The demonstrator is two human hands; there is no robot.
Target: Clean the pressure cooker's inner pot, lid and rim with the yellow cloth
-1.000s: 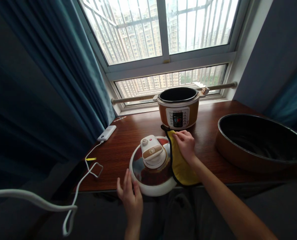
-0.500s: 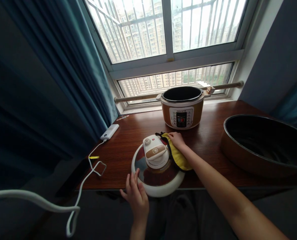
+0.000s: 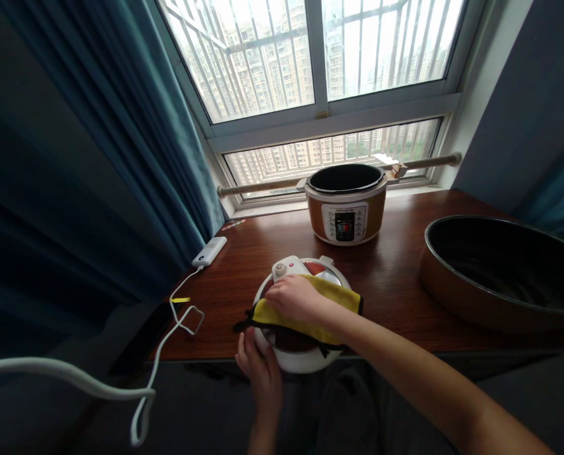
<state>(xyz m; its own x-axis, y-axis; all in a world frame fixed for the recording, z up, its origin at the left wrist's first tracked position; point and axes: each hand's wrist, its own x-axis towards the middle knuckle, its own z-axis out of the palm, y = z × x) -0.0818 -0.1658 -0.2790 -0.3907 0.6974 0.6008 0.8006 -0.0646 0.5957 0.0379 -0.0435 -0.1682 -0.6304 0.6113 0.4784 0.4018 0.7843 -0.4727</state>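
Observation:
A round white-rimmed cooker lid (image 3: 305, 362) lies at the table's front edge, its raised white top part showing behind the cloth. Spread across the lid is a yellow cloth with black edging (image 3: 336, 297). My right hand (image 3: 294, 297) is closed on this cloth, pressing it over the lid's handle, which is hidden beneath. At the lid's front left rim, my left hand (image 3: 260, 366) has its fingers around the edge, partly under the cloth's dark corner.
On the brown table (image 3: 267, 237), a brown and white electric cooker (image 3: 346, 218) stands open near the window. A large dark-lined pan (image 3: 476, 284) is at the right. A white power bank (image 3: 209, 251) with a white cable lies left, beside the blue curtain.
My right hand has moved left and nearer with the yellow cloth, from the lid's right back edge to over its handle. My left hand has closed in on the rim.

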